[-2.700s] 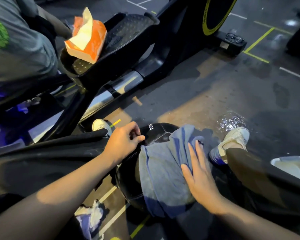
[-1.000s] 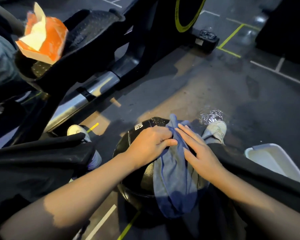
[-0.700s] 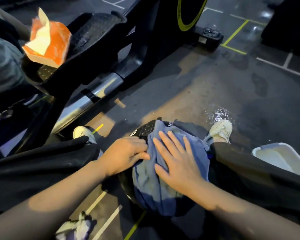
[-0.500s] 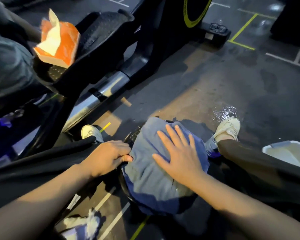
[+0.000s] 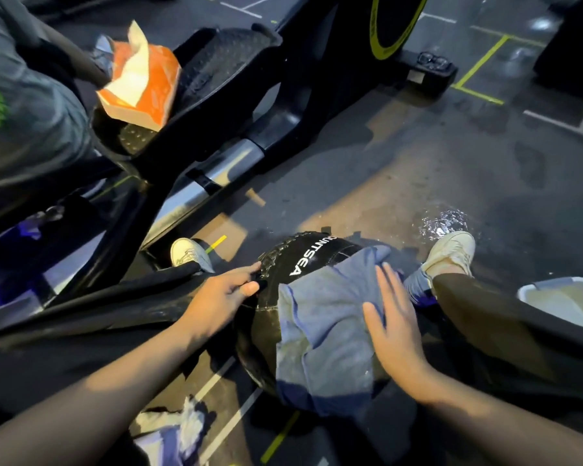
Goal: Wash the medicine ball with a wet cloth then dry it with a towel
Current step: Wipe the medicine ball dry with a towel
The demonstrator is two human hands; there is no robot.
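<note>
Fingers [image 5: 386,280] of the right hand [image 5: 392,327] are lying straight and pressing the blue-grey damp cloth [image 5: 323,334] flat on the round black leather medicine ball [image 5: 303,260], which is sitting on the dark floor between the person's legs. The left hand [image 5: 221,297] is gripping the ball's laced seam with curled fingers to steady it. Judging from this, wiping is going on; drying with the crumpled white and blue towel [image 5: 172,428] lying beside the ball is not yet done.

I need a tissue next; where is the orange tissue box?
In the head view, upper left: the orange tissue box sits on the exercise machine's black pedal, beyond the medicine ball.
</note>
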